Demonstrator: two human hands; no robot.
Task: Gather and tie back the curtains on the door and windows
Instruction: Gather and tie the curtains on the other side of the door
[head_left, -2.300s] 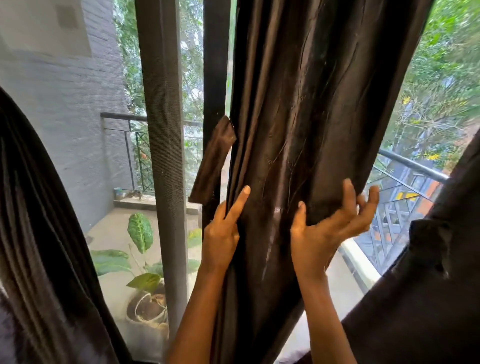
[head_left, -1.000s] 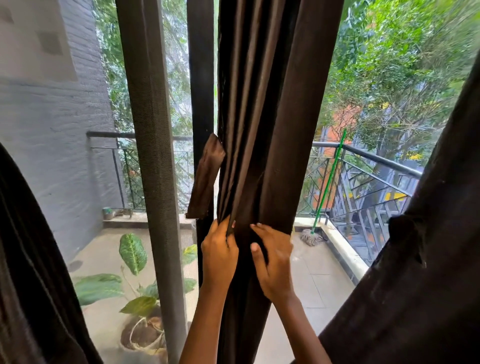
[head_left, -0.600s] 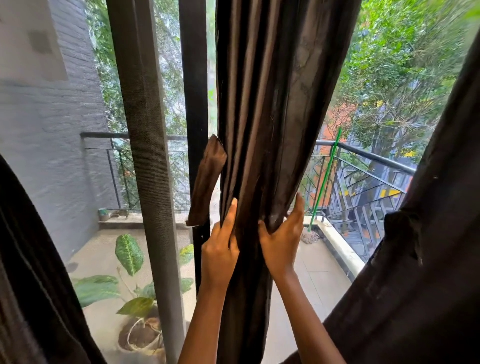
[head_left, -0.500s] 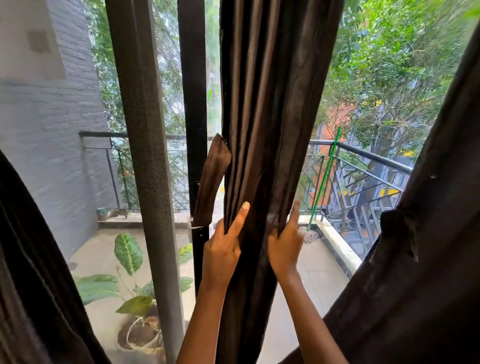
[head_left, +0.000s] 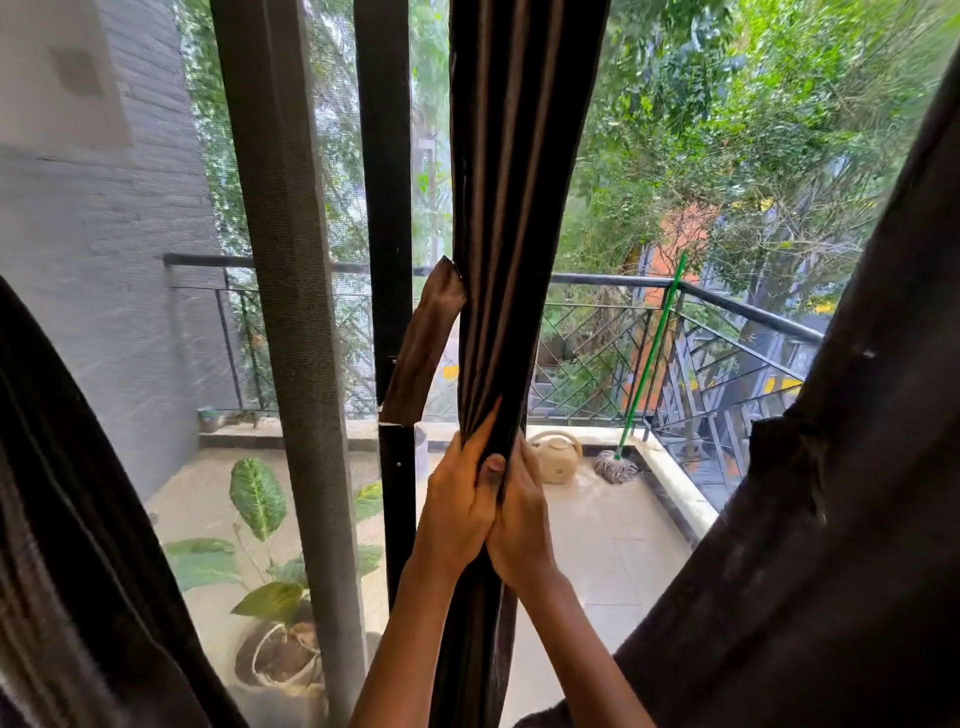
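A dark brown curtain (head_left: 511, 208) hangs in the middle of the glass door, bunched into a narrow column. My left hand (head_left: 460, 506) and my right hand (head_left: 519, 519) grip it from both sides at about waist height, pressed against each other with the folds squeezed between them. A brown fabric tie-back strap (head_left: 423, 345) dangles loose from the curtain's left edge, just above my left hand. Another dark curtain (head_left: 67, 519) hangs at the far left and a third (head_left: 831, 493) at the right.
A dark door frame post (head_left: 387, 208) and a mesh screen post (head_left: 291, 312) stand left of the gathered curtain. Outside on the balcony are a potted plant (head_left: 265, 582), a cream watering can (head_left: 556, 457), a green-handled mop (head_left: 644, 374) and a metal railing (head_left: 727, 306).
The curtain went from spread wide to a tight bunch. My hands came together from either side and now clasp it, fingers curled round the folds. The view turned slightly right.
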